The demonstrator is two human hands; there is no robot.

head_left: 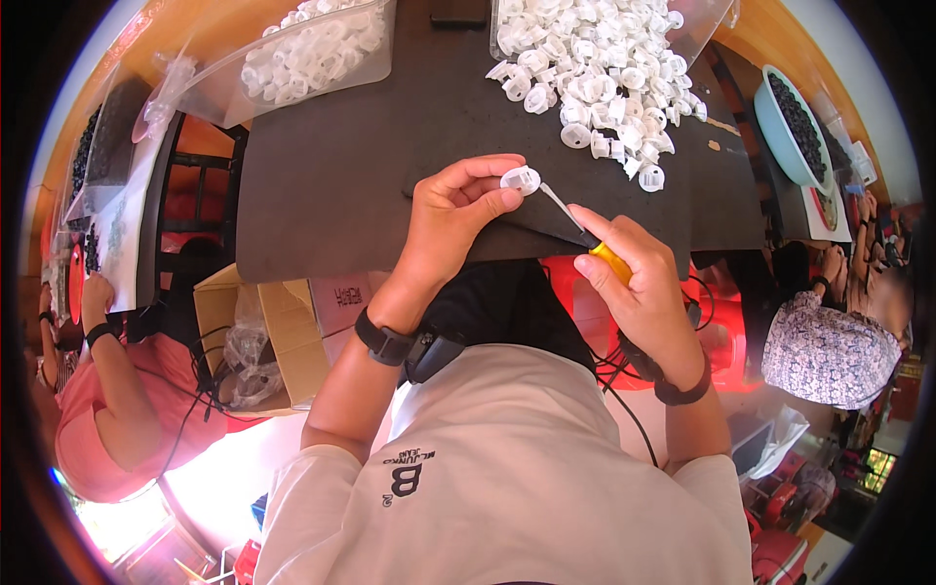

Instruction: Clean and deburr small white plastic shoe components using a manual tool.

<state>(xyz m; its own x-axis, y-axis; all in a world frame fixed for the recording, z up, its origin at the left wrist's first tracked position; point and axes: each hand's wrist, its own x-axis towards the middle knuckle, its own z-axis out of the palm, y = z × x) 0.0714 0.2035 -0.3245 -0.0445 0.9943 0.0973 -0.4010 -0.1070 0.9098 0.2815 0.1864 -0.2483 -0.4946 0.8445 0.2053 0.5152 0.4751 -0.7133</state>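
Between the thumb and fingers of my left hand is a small round white plastic part, held up over the near part of the dark table. My right hand is closed round the yellow and black handle of a screwdriver-like tool. Its thin metal shaft points up and left, and the tip meets or nearly meets the right side of the white part. A loose pile of similar white plastic parts lies beyond my right hand.
A clear plastic bin of white parts stands at the far left. To the right is a light blue basin of small black pieces. An open cardboard box sits below the table's left side. People sit at both sides, a pink sleeve on the left.
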